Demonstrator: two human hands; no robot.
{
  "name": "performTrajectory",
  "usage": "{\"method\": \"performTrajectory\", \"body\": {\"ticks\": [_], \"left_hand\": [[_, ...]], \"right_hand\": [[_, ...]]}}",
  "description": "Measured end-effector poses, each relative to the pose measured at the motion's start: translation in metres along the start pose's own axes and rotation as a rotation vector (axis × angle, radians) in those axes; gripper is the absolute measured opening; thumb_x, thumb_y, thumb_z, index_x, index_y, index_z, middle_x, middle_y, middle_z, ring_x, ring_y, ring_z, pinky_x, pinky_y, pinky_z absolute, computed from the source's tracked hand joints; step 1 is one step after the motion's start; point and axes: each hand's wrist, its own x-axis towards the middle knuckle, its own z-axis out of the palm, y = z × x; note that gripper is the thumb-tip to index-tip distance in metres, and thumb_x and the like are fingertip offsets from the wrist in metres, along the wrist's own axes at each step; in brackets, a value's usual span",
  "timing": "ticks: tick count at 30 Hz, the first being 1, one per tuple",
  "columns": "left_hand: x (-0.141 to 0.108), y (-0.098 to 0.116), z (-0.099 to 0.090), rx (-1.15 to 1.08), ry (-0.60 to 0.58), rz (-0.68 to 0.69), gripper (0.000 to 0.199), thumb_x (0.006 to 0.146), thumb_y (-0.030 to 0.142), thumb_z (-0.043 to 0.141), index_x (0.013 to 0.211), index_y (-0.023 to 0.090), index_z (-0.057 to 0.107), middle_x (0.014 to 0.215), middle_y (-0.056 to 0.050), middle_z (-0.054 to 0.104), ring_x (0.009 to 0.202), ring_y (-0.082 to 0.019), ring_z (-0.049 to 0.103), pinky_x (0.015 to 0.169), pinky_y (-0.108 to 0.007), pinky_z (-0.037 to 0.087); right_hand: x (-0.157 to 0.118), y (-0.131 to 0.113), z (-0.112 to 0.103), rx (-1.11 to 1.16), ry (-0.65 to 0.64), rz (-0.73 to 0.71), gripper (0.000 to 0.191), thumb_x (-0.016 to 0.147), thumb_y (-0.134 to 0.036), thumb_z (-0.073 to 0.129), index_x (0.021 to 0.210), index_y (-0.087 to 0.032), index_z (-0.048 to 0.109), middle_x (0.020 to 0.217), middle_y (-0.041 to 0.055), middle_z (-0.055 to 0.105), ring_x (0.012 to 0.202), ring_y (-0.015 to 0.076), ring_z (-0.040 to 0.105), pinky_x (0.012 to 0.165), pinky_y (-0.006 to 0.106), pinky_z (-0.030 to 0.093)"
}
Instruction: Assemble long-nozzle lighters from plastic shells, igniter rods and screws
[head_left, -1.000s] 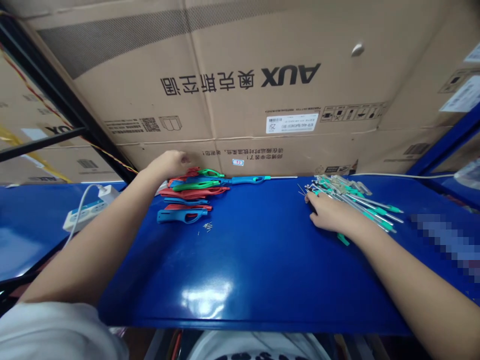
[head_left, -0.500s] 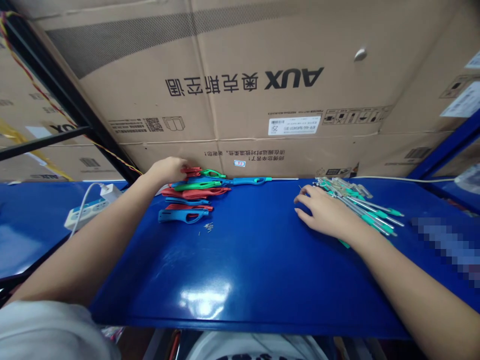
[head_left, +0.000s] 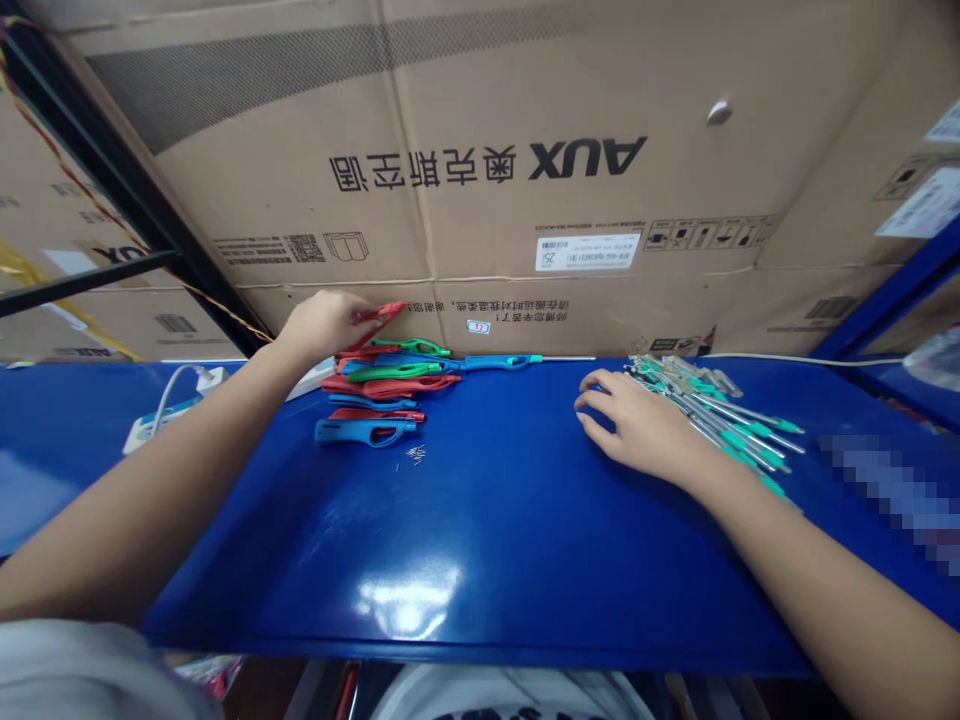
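From the head view: gripping a red plastic handle (head_left: pixel 391 311) in the left hand (head_left: pixel 330 325), raised just above piled red, blue and green handles (head_left: pixel 397 385). Holding the right hand (head_left: pixel 630 425) open, fingers curved, beside green-tipped metal rods (head_left: pixel 739 418). Spread well apart across a blue table (head_left: pixel 517 530). Backed by printed cardboard (head_left: pixel 465 230).

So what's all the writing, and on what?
"AUX": big carton, upside down
"奥克斯空调": same
"师傅您辛苦了!请在搬运时对我温柔些,谢谢您!": same
White label, sticker, small print: blurred
Left carton, shirt: partly visible
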Motion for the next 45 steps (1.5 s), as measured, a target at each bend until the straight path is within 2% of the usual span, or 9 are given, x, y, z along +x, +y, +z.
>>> {"method": "performTrajectory", "body": {"ticks": [4,8,12,15,22,26,30,35,45], "left_hand": [[-0.015,0.043,-0.006,0.023,0.075,0.135,0.036,0.098,0.047,0.052,0.108,0.021,0.075,0.100,-0.007,0.073,0.098,-0.025,0.063,0.084,-0.032,0.044],[-0.046,0.106,0.003,0.059,0.042,0.526,0.028,0.099,0.038,0.051,0.105,0.023,0.074,0.097,-0.008,0.074,0.095,-0.026,0.064,0.082,-0.037,0.046],[-0.085,0.158,0.030,0.055,-0.078,0.808,0.024,0.101,0.029,0.051,0.106,0.020,0.072,0.097,-0.009,0.075,0.092,-0.027,0.063,0.072,-0.039,0.045],[-0.102,0.175,0.050,-0.044,-0.113,0.843,0.021,0.102,0.028,0.053,0.106,0.019,0.072,0.097,-0.009,0.074,0.091,-0.024,0.063,0.072,-0.037,0.046],[-0.116,0.164,0.055,-0.335,-0.177,0.694,0.032,0.095,0.026,0.066,0.127,0.021,0.063,0.118,-0.006,0.069,0.107,-0.023,0.062,0.091,-0.034,0.052],[-0.127,0.145,0.057,-0.401,-0.138,0.512,0.031,0.095,0.032,0.065,0.125,0.021,0.061,0.123,-0.007,0.066,0.112,-0.025,0.061,0.099,-0.040,0.051],[-0.129,0.128,0.065,-0.430,-0.135,0.425,0.036,0.094,0.038,0.066,0.124,0.020,0.060,0.123,-0.007,0.066,0.112,-0.026,0.061,0.099,-0.043,0.051],[-0.128,0.123,0.073,-0.526,-0.207,0.371,0.040,0.091,0.041,0.070,0.124,0.019,0.059,0.117,-0.007,0.066,0.103,-0.025,0.064,0.093,-0.041,0.054],[-0.130,0.123,0.089,-0.545,-0.157,0.438,0.019,0.097,0.029,0.060,0.114,0.020,0.064,0.120,-0.009,0.061,0.112,-0.026,0.060,0.101,-0.044,0.050]], "right_hand": [[0.001,-0.016,0.001,0.091,0.143,-0.030,0.033,0.099,-0.029,0.048,0.128,-0.019,0.060,0.131,0.0145,0.059,0.118,0.0306,0.060,0.090,0.045,0.056],[0.000,-0.029,0.007,0.192,0.264,-0.064,0.056,0.098,-0.035,0.054,0.148,-0.018,0.039,0.141,0.0193,0.050,0.123,0.0305,0.058,0.092,0.043,0.056],[-0.001,-0.029,0.011,0.206,0.183,-0.240,0.041,0.098,-0.039,0.056,0.135,-0.020,0.053,0.137,0.0176,0.051,0.113,0.0270,0.062,0.089,0.040,0.056],[-0.001,-0.025,0.013,0.221,-0.005,-0.313,0.021,0.099,-0.035,0.053,0.110,-0.021,0.065,0.127,0.0123,0.056,0.087,0.0186,0.064,0.075,0.033,0.054],[-0.004,-0.015,0.013,0.182,-0.183,-0.288,0.011,0.095,-0.022,0.057,0.101,-0.020,0.066,0.117,0.0079,0.060,0.082,0.0170,0.062,0.069,0.028,0.045],[-0.004,-0.010,0.010,0.184,-0.214,-0.246,0.012,0.095,-0.030,0.061,0.099,-0.020,0.066,0.117,0.0066,0.059,0.079,0.0155,0.061,0.064,0.027,0.040],[-0.003,-0.010,0.010,0.182,-0.214,-0.235,0.016,0.098,-0.034,0.059,0.096,-0.020,0.065,0.117,0.0064,0.059,0.076,0.0142,0.059,0.063,0.027,0.037],[-0.003,-0.013,0.012,0.169,-0.249,-0.234,0.012,0.097,-0.031,0.059,0.100,-0.019,0.064,0.113,0.0059,0.060,0.074,0.0141,0.058,0.062,0.027,0.035],[0.000,-0.020,0.011,0.282,-0.326,-0.184,0.009,0.100,-0.025,0.053,0.099,-0.019,0.059,0.096,0.0037,0.064,0.077,0.0161,0.058,0.067,0.027,0.038]]}}
